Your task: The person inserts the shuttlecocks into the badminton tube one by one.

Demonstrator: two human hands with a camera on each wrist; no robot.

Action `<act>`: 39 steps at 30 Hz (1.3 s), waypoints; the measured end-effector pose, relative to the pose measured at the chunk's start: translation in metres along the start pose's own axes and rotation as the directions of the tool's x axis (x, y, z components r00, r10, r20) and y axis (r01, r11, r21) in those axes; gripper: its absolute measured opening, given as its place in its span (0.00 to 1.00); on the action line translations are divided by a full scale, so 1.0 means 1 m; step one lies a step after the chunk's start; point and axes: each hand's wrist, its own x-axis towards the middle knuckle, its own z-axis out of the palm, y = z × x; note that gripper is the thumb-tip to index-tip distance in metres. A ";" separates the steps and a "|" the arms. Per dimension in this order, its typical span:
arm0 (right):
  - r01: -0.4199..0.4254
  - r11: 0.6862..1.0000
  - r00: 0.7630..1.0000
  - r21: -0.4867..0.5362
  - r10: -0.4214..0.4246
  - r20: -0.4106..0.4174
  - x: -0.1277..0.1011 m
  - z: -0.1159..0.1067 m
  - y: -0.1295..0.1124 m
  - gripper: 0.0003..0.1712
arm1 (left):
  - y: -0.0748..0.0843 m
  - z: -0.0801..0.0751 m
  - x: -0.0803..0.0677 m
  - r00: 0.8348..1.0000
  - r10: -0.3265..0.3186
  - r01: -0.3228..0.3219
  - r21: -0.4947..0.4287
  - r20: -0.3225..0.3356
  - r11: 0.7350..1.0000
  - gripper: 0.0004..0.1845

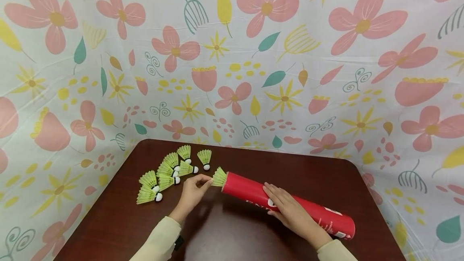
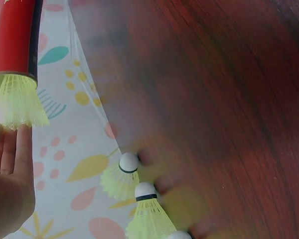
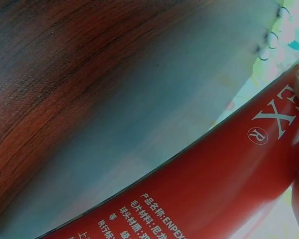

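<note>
a: where the red tube (image 1: 288,208) lies on the dark wooden bench (image 1: 232,237), what is its position?

b: it lies on its side, slanting from its open mouth near the bench centre toward the right front edge. a yellow-green shuttlecock (image 1: 219,177) projects skirt-first from the mouth.

a: state of the left hand (image 1: 192,193)?

b: its fingers (image 2: 20,149) lie close together and touch the skirt of that shuttlecock. from the head view they appear to pinch the skirt edge; the left wrist view shows only fingertips against the skirt.

a: and the right hand (image 1: 290,210)?

b: it rests on top of the tube at mid-length, fingers straight and flat, pressing on the red wall. the right wrist view shows white printed lettering on the tube.

a: other items?

b: a cluster of loose shuttlecocks (image 1: 164,174) lies on the bench left of the tube mouth, just beyond the left hand, white cork ends pointing mostly right and toward the person. a floral cloth (image 1: 232,51) surrounds the bench.
</note>
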 end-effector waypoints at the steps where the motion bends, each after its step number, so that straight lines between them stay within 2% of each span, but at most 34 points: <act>1: 0.000 1.000 1.000 0.000 0.000 -0.003 0.000 0.000 0.000 0.41 | 0.000 0.001 0.000 1.000 -0.006 0.006 0.002 0.002 1.000 0.02; 6: -0.009 1.000 1.000 0.001 0.009 -0.003 0.000 0.000 -0.001 0.41 | 0.004 0.005 -0.002 1.000 -0.027 0.027 0.009 0.003 1.000 0.02; 14: 0.002 1.000 1.000 0.007 -0.002 -0.005 0.001 0.001 -0.003 0.41 | 0.042 0.002 -0.009 0.998 0.016 -0.016 0.006 0.061 1.000 0.03; 16: -0.004 1.000 1.000 0.009 0.004 -0.003 0.000 0.001 -0.004 0.41 | 0.040 0.002 -0.010 0.997 0.027 -0.027 -0.002 0.067 1.000 0.03; 22: -0.020 1.000 1.000 0.010 0.020 0.014 -0.001 0.001 -0.004 0.42 | 0.009 0.010 -0.006 0.997 0.042 -0.040 -0.036 0.064 0.999 0.02; 24: -0.018 1.000 1.000 0.009 0.018 0.019 -0.001 0.001 -0.005 0.42 | 0.003 0.012 -0.006 0.996 0.050 -0.047 -0.042 0.077 0.998 0.01; 29: -0.013 1.000 1.000 -0.001 0.013 0.021 0.000 0.002 -0.005 0.41 | 0.002 0.015 -0.005 0.992 0.071 -0.066 -0.047 0.104 0.997 0.03; 39: -0.010 1.000 1.000 0.014 0.010 0.000 0.000 0.004 -0.004 0.41 | 0.004 0.018 -0.004 0.989 0.036 -0.033 -0.025 0.142 0.999 0.03</act>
